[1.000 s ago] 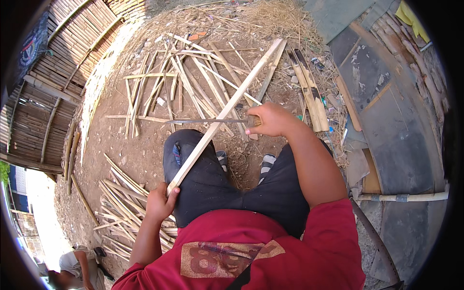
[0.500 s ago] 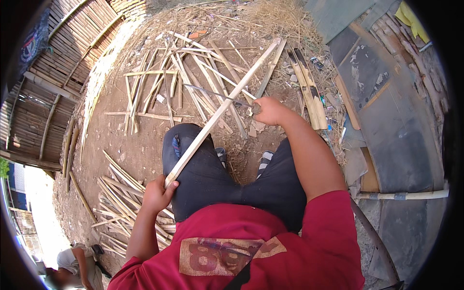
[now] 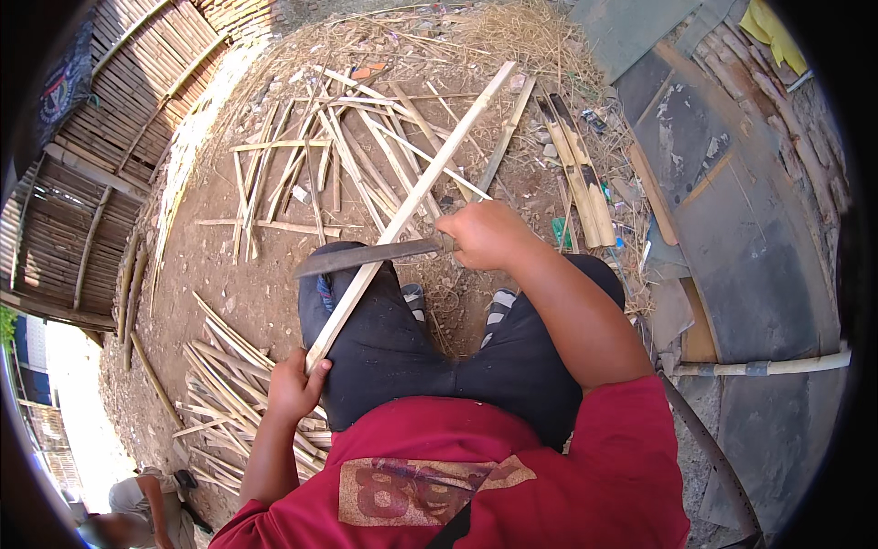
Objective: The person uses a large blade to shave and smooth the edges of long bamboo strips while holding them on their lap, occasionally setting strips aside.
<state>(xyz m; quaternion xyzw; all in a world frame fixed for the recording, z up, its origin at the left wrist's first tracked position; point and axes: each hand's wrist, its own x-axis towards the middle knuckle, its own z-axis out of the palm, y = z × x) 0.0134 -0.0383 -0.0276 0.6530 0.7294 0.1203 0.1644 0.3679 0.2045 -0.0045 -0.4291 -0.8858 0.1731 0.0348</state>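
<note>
Pale bamboo makes up the long split strip (image 3: 407, 212) I hold across my lap, its long axis running on a diagonal from low on my left to high on my right. Its near end sits in my left hand (image 3: 294, 386), whose fingers (image 3: 315, 373) are clenched around it beside my left thigh, and its far end points away toward the heap of straw (image 3: 512, 32) beyond my knees. My right hand (image 3: 489, 235) is closed on the handle of a dark flat blade (image 3: 366, 257), which lies nearly level and crosses the strip just above my left knee, its tip pointing to my left. Blade and strip touch where they cross. On the dirt ground (image 3: 265, 284) ahead lies a loose scatter of cut bamboo slats (image 3: 338, 146), pointing many ways, and a tidier bundle of slats (image 3: 224, 384) lies by my left side. A bamboo fence (image 3: 110, 156) stands further to my left.
</note>
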